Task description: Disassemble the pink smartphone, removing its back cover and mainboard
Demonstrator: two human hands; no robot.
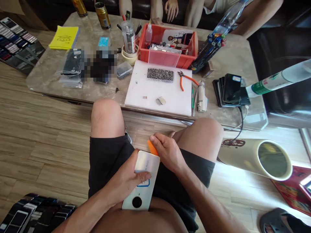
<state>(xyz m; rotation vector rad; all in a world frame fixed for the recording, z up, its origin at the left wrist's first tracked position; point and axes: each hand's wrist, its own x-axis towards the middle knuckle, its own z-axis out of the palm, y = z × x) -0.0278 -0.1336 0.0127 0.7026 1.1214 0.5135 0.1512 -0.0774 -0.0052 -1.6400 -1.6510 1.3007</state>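
A pale, pearly smartphone (143,193) lies back side up above my lap, its round dark camera toward my body and a blue-edged sticker partly under my thumb. My left hand (130,176) is closed around its left side, thumb across the back. At the far right corner of the phone, my right hand (168,152) pinches a thin orange plastic pry pick (152,148) against the edge. Whether the pick's tip is in the seam cannot be seen. Beyond my knees, a white foam board (138,90) bears a tray of small screws (160,74) and orange-handled cutters (186,79).
The stone-topped table (97,92) stands past my knees. On it are a red bin (167,60), a yellow notepad (63,38), stacked phones (232,90) and a white handheld tool (201,98). A cream cylinder (250,155) lies at right. More phones (36,213) sit lower left. Other people sit opposite.
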